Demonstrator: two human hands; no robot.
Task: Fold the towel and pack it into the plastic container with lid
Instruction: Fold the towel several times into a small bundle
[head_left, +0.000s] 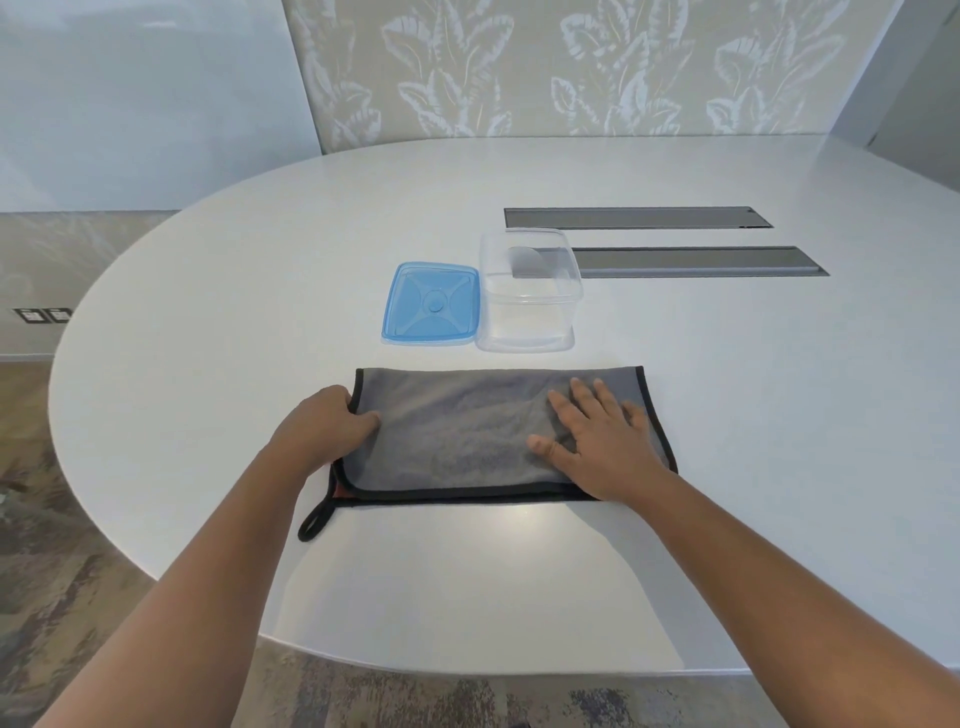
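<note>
The left hand gripped the folded towel by its edge; the right hand lay flat on it, fingers spread. The open container and lid stood just beyond on the table.

The white oval worktop carries a folded grey black-edged towel, a blue square plastic lid and a clear plastic container, with 2 grey recessed strips.

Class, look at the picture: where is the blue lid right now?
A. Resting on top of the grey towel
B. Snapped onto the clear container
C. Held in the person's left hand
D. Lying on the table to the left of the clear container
D: the blue lid lies flat on the table, just left of the open clear container.
</note>
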